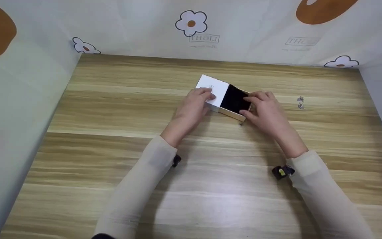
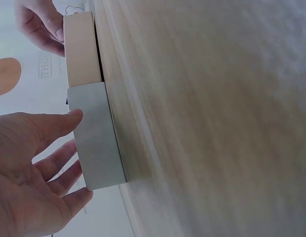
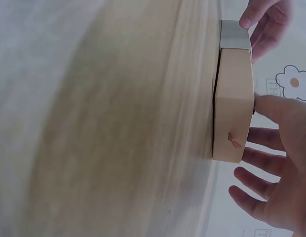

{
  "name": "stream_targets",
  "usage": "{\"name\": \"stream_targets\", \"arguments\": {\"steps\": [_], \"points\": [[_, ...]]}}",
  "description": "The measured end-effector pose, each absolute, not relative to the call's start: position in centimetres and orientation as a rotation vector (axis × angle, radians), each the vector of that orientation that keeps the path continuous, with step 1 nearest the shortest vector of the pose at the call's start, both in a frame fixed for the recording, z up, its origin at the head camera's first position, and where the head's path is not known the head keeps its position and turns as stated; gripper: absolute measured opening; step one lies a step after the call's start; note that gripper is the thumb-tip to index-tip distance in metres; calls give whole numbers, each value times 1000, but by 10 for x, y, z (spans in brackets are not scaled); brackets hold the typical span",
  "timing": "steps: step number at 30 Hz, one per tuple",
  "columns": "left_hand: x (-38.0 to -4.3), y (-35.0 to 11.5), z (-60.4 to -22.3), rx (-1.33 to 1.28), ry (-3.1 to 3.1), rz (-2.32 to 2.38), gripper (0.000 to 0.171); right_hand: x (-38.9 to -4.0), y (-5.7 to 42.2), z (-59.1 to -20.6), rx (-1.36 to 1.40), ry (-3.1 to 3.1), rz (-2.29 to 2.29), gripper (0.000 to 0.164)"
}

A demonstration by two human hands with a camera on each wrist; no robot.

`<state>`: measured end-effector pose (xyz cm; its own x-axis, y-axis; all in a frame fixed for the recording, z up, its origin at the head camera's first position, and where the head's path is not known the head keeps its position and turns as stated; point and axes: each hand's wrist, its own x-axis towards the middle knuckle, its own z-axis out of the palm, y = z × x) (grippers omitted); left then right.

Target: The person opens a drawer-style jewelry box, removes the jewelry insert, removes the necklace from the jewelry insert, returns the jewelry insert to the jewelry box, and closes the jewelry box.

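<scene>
A white box sleeve (image 1: 215, 87) lies on the table, with a tan drawer (image 1: 232, 114) slid partly out of its right end. A black lining (image 1: 233, 99) fills the drawer. My left hand (image 1: 194, 103) grips the sleeve, its thumb on the near edge in the left wrist view. At the drawer's outer end is my right hand (image 1: 267, 111), holding it with thumb and fingertips over the rim against the lining. A small ribbon tab (image 3: 234, 140) sticks out of the drawer's end face in the right wrist view.
Shiny silver pieces of jewellery (image 1: 300, 103) lie on the wooden table (image 1: 118, 116) right of the right hand. A tiny dark thing (image 1: 240, 124) sits just in front of the drawer. A flower-printed cloth (image 1: 138, 30) walls the table's back and sides.
</scene>
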<state>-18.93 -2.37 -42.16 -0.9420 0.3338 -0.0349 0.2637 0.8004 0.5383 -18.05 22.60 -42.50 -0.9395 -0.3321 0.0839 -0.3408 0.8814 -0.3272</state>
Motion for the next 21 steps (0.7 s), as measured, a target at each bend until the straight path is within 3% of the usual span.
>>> {"name": "stream_targets", "arguments": {"steps": [10,15,21], "points": [[-189,-23,-422,484,2875,832,38,-180,219,-422,534,-3014,547,58],[-189,-23,-422,489,2881,818,38,-179,213,-423,668,-2983,597,60],[-189,-23,-421,501,2902,750,38,-181,208,-426,810,-3008,584,74]]}}
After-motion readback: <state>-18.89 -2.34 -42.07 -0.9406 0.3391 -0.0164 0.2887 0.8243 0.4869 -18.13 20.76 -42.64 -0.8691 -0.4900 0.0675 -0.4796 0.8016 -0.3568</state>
